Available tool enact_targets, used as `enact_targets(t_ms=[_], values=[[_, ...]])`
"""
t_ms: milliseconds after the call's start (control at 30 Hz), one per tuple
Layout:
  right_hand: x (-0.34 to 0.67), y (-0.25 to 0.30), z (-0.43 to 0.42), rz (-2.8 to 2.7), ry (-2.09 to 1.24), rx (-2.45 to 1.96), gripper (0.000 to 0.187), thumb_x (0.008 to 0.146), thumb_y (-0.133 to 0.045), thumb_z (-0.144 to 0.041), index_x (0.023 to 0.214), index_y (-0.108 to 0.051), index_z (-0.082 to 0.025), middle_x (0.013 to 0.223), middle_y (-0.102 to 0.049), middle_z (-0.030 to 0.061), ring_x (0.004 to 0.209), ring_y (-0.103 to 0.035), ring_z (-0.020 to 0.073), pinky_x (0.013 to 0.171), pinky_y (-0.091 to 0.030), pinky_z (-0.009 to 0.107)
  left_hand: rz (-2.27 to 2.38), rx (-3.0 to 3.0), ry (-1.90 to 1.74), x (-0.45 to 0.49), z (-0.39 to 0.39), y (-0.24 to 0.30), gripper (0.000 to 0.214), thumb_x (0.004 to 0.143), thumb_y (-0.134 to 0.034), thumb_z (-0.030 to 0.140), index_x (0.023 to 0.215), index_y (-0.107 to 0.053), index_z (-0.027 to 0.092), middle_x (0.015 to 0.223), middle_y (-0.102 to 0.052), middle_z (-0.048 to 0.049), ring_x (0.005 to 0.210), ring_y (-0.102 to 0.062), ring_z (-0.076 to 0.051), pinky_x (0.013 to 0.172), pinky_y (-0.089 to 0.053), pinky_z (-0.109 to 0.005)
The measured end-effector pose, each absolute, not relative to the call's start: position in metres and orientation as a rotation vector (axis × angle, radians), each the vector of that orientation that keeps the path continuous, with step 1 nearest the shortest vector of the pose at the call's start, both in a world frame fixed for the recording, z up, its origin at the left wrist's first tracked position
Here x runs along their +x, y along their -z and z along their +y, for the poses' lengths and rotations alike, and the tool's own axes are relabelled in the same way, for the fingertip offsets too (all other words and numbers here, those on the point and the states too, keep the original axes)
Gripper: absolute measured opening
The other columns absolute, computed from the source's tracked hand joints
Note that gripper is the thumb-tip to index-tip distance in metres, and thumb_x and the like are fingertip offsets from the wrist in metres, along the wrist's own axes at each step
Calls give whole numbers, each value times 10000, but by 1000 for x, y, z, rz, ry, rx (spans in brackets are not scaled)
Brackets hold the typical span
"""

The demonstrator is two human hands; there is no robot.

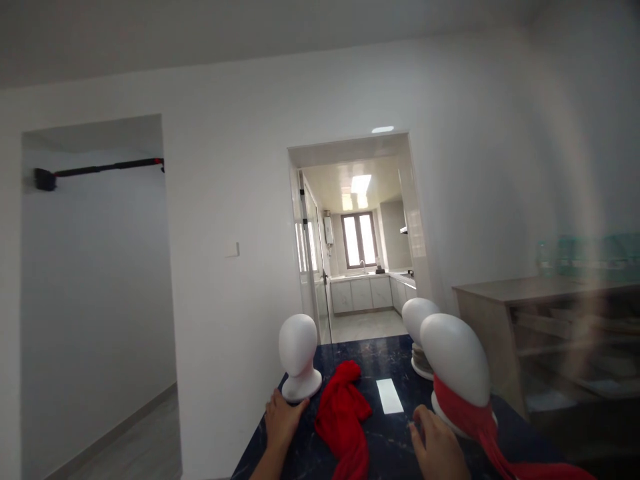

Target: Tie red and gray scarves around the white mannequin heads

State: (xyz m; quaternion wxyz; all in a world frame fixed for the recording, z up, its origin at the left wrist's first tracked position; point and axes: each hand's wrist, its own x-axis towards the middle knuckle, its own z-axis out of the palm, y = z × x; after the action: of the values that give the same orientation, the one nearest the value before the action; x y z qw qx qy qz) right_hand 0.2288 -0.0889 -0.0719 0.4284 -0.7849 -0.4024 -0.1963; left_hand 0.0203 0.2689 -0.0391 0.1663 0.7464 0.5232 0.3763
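Your dark table [395,363] fills the bottom of the view. At 3 o'clock stands a wooden shelf [505,300], well apart. A white head with a red scarf [467,408] round its neck stands at 5 o'clock; another white head [416,319] hides partly behind it. A small white head [299,357] stands at 7 o'clock. A loose red cloth [344,417] lies between your hands. Your left hand [281,420] lies flat, fingers together, touching the small head's base. Your right hand [437,443] rests loosely curled, holding nothing, just beside the scarf head.
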Motion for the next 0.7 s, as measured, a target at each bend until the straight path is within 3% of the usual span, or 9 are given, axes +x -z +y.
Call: enact_targets(t_ms=[233, 400, 500, 600, 700], values=[[209, 63, -81, -1010, 513, -2025, 138, 1004, -493, -263, 951, -620, -262, 921, -735, 48, 882, -693, 280, 846, -426, 429, 1483, 2088, -1013, 53, 301, 27, 1185, 777, -673, 688, 1617, -221, -15, 1572, -510, -363, 1532, -452, -463, 1240, -402, -565], [202, 58, -78, -991, 470, -2054, 132, 1022, -494, -276, 954, -607, -264, 926, -722, 39, 879, -669, 267, 856, -401, 422, 1407, 2033, -1058, 70, 311, 16, 1142, 725, -770, 648, 1589, -277, 87, 1496, -614, -298, 1423, -577, -469, 1202, -425, -610], [202, 58, -78, -985, 480, -2048, 115, 1018, -504, -263, 956, -600, -266, 933, -725, 33, 888, -669, 262, 854, -389, 413, 1339, 2005, -1101, 70, 312, 13, 1116, 746, -784, 548, 1613, -221, 129, 1514, -618, -258, 1403, -599, -459, 1221, -388, -648], [203, 58, -78, -966, 498, -2032, 104, 1012, -512, -249, 951, -595, -265, 931, -732, 27, 894, -681, 257, 865, -389, 408, 1260, 1985, -1155, 67, 310, 10, 1011, 749, -791, 475, 1577, -325, 127, 1562, -576, -262, 1434, -565, -470, 1221, -394, -639], [204, 58, -77, -949, 490, -2025, 101, 1006, -517, -247, 951, -600, -263, 930, -738, 29, 887, -687, 260, 870, -398, 414, 1140, 1965, -1197, 62, 304, 3, 837, 714, -807, 400, 1445, -508, 123, 1473, -667, -220, 1411, -591, -437, 1146, -510, -542]])
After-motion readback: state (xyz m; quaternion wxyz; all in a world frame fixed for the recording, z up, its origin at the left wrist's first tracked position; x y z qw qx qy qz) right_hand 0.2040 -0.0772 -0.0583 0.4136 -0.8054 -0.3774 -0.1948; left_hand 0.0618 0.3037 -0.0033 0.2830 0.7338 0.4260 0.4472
